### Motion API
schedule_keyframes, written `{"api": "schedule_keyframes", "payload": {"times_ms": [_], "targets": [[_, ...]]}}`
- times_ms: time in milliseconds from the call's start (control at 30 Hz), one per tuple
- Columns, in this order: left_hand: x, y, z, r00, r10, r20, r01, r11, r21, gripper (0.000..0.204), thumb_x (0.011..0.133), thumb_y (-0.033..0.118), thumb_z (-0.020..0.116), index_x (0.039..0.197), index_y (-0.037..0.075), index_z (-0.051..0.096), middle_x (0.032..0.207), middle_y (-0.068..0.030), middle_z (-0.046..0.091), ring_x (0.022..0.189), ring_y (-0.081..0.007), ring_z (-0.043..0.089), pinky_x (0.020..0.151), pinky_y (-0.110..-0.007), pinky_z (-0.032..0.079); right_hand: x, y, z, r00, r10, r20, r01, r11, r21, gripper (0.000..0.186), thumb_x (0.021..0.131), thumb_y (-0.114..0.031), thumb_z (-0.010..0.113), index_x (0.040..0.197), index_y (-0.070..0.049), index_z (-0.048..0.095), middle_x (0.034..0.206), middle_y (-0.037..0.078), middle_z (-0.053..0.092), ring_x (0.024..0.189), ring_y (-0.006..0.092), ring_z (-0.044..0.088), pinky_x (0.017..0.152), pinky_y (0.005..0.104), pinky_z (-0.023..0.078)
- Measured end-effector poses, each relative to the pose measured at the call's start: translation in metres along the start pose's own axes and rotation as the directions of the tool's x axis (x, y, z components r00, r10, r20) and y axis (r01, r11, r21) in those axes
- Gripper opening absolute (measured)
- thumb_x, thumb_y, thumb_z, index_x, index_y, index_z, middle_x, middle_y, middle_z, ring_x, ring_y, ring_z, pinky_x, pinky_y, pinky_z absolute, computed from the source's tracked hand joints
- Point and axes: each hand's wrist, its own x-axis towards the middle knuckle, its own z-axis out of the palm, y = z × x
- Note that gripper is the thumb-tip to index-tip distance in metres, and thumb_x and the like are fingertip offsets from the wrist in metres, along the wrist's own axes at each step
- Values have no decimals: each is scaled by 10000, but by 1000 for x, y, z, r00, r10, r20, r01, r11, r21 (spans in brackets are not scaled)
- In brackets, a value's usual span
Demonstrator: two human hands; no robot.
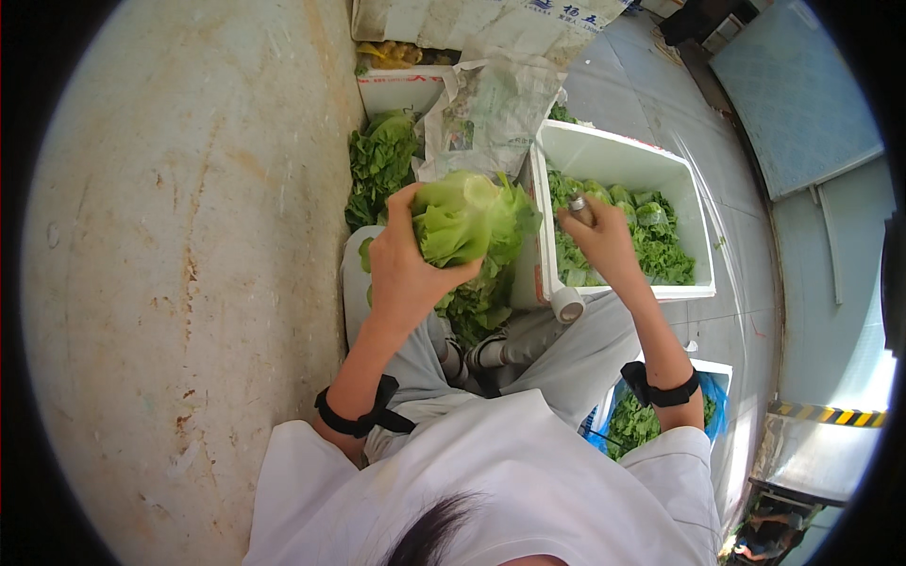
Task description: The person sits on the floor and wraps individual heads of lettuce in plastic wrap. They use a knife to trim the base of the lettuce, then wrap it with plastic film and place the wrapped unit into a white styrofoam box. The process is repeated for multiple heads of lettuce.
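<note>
My left hand (404, 259) is wrapped round a head of lettuce (462, 222), whose pale cut stem end faces up. The leaves are loose and light green. In my right hand (609, 243), closed in a fist, is a wooden-handled tool with a metal collar (578, 204); its far end cannot be made out. That hand is over a white foam box (618, 139) with several heads of lettuce (661, 241) in it. More leafy greens (472, 307) lie between my legs, below the held head.
A pale stained wall (189, 264) rises close on my left. Ahead are a bunch of dark greens (382, 160), a crumpled printed bag (495, 104) and a white carton (453, 24). A white roll (567, 304) sits by the box corner. On the right, a blue-lined box (719, 377) holds greens.
</note>
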Motion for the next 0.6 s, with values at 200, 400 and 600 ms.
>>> {"api": "schedule_keyframes", "payload": {"times_ms": [200, 400, 600], "targets": [[4, 0, -12, 865, -174, 471, 391, 822, -415, 772, 574, 142, 820, 1206, 36, 390, 1069, -52, 545, 987, -140, 530, 843, -277, 433, -16, -44, -33, 907, -409, 102, 422, 870, -254, 223, 649, -124, 723, 739, -48, 534, 492, 69, 432, 433, 244, 400, 434, 324, 325], [-1, 1, -11, 809, -138, 572, 469, 738, -485, 825, 566, 74, 812, 1265, 22, 376, 1126, -52, 513, 1045, -134, 479, 914, -274, 391, -19, -54, -37, 837, -525, 158, 541, 745, -389, 236, 559, -64, 686, 675, -47, 480, 488, 88, 393, 435, 266, 389, 431, 327, 306], [-1, 2, -13, 784, -100, 613, 472, 738, -483, 766, 581, 53, 793, 1241, 10, 406, 1123, -42, 521, 1022, -124, 493, 897, -271, 406, -18, -56, -36, 847, -512, 146, 525, 757, -390, 230, 566, -71, 690, 679, -52, 491, 483, 89, 402, 434, 269, 404, 432, 336, 310]]}}
